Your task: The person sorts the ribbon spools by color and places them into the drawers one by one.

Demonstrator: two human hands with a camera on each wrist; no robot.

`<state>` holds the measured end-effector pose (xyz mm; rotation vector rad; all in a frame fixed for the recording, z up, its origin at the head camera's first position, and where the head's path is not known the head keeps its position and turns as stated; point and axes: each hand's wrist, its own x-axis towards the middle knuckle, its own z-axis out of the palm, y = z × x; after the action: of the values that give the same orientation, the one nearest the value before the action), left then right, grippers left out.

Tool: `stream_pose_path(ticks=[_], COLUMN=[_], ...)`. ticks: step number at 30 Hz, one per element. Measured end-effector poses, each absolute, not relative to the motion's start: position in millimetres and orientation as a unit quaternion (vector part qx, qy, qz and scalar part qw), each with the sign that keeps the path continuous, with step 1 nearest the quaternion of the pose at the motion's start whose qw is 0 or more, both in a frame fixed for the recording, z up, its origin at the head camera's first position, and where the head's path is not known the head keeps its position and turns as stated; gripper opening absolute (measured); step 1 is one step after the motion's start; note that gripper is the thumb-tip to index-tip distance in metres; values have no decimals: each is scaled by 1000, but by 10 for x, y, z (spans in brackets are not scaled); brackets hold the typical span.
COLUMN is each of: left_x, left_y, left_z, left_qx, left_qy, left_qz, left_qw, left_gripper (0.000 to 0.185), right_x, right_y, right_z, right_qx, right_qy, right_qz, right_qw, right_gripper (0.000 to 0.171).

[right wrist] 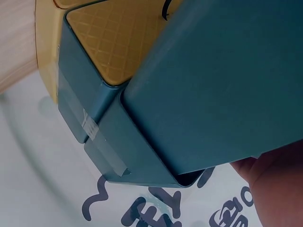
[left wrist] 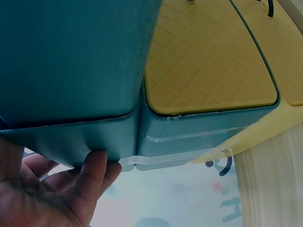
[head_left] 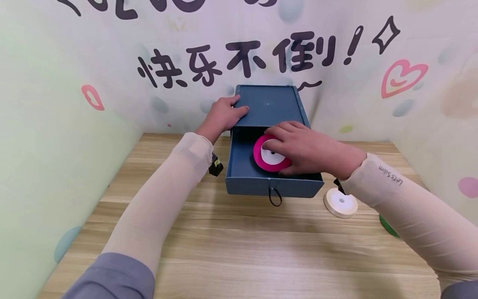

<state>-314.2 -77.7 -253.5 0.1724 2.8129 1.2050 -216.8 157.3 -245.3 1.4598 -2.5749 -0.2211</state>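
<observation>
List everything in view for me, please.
Casing: one, blue, topmost
Drawer: one, blue, pulled open
Loops: three, black, on fronts
Lower fronts: two, yellow, beneath
Pink roll: one, pink, at drawer
White roll: one, white, on table
Green item: one, green, partly behind sleeve
Table: one, tan, underneath
Backdrop: one, pale, behind table
Cameras: two, black, on wrists
Sleeves: two, cream and grey, on arms
Left hand: one, against casing
Right hand: one, holding pink roll

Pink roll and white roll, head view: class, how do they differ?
The pink roll has a pink band round its white centre; the white roll is pale throughout.
The pink roll is in or just over the drawer; the white roll lies on the table.
The right grip holds only the pink roll.
Both are round.
</observation>
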Motion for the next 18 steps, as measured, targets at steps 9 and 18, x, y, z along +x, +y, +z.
stream_pose_path(ticks=[9,18], left_x=[-3128,-3132], left_y=[-773,-771], left_z=[-2520,-2523], left_qx=[52,53], left_qy=[916,918], left_qz=[395,391], left_qw=[40,38], left_gripper=[64,64], right_x=[-2163,-2177], right_y=[1557,1535], right_z=[-2442,-2459], right_qx=[490,478], right_qy=[-865,-873], right_qz=[-85,-85], right_qw=[65,39], right_gripper=[74,71])
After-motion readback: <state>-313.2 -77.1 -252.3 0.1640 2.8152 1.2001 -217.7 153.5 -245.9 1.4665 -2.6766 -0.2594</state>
